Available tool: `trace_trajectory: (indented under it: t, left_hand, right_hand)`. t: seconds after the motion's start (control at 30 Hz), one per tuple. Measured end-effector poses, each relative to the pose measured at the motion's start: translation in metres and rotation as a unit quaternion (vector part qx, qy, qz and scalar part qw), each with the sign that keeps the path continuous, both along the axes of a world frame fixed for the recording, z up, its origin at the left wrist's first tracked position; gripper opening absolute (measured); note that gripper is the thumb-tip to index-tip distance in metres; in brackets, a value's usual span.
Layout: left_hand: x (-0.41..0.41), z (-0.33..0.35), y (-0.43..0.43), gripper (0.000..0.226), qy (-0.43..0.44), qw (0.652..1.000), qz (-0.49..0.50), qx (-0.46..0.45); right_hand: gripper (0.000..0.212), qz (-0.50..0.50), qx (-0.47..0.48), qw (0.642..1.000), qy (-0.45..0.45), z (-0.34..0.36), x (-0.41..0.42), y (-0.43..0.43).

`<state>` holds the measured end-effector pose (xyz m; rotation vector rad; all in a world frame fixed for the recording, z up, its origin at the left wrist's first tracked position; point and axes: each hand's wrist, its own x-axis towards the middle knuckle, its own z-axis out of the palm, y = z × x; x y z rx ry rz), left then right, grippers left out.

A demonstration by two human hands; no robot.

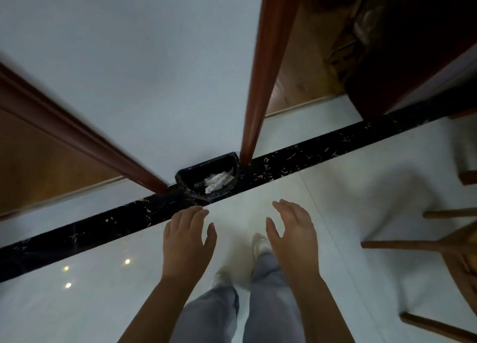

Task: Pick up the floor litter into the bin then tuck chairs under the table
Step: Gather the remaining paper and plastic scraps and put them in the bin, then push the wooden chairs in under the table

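Pale glossy floor tiles (335, 213) fill the view, crossed by a black marbled strip (322, 151). Nearest, both hands hover palm-down with fingers spread, holding nothing: left hand (188, 239) at 7 o'clock, right hand (294, 234) at 5 o'clock. Chair legs (402, 244) jut in at 3 o'clock. Beyond the hands, the black bin (185, 177) stands against the wall (154, 71), white crumpled litter (216, 181) inside.

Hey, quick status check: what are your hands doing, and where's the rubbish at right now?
Both hands open and empty: left hand, right hand. Bin against the wall, crumpled white paper inside. Chair to the right, not yet tucked.
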<state>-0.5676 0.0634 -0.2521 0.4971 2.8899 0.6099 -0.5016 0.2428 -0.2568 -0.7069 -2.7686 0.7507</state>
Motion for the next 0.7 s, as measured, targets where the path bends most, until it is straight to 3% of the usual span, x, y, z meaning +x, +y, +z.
trace_trajectory:
  t: [0.37, 0.7]
  left_hand:
    - [0.047, 0.089, 0.048, 0.035, 0.057, 0.977, -0.183, 0.098]
    - [0.098, 0.136, 0.106, 0.037, 0.047, 0.899, -0.42, 0.115]
  right_hand:
    - [0.031, -0.102, 0.048, 0.993, -0.032, 0.091, 0.137, 0.013]
    - [0.034, -0.294, 0.104, 0.95, -0.019, 0.158, 0.238, 0.017]
